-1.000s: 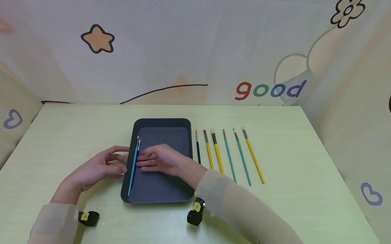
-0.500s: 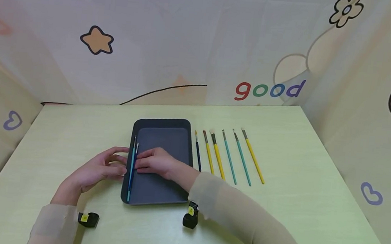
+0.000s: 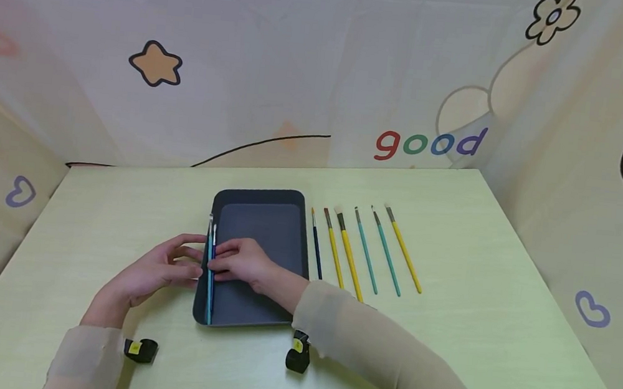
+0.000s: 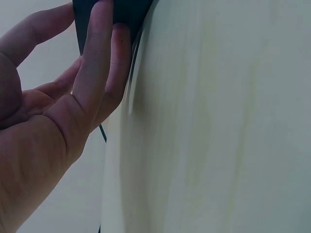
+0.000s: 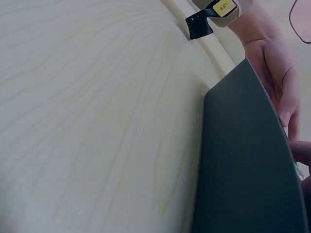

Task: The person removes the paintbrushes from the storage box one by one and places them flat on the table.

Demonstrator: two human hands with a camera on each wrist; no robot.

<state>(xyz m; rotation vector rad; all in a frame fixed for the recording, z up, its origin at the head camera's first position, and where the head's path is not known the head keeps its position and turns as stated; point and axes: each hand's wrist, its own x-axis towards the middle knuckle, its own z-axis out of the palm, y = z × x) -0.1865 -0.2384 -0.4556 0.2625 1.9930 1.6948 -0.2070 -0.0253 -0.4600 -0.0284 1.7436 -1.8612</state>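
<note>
— See the two brushes (image 3: 210, 266) in the tray (image 3: 264, 215)? The teal one and the dark blue one have slid over since a second ago; they lay a little in from the left wall, and now they sit hard against it, handles toward the near corner.

— That's the right hand (image 3: 240, 263) doing it. Its fingertips are laid flat against the brushes from the tray side, fingers fairly straight, pushing rather than pinching. It has travelled leftward with them.

— And the left hand (image 3: 160, 267)?

— Hardly moved. It rests on the table just outside that same wall, fingers loosely extended and touching the tray's edge, holding nothing. So the brushes end up between the two hands, with the wall in between.

— Looks to me like the pair is being squared up along the side, with room left to the right of the fingers for more.

— Likely. Beyond the right wrist, past the tray's far wall, six brushes (image 3: 365, 250) wait in a row on the table (image 3: 444, 332), untouched. Nearer us, the two wrist cameras' black straps show.
</note>
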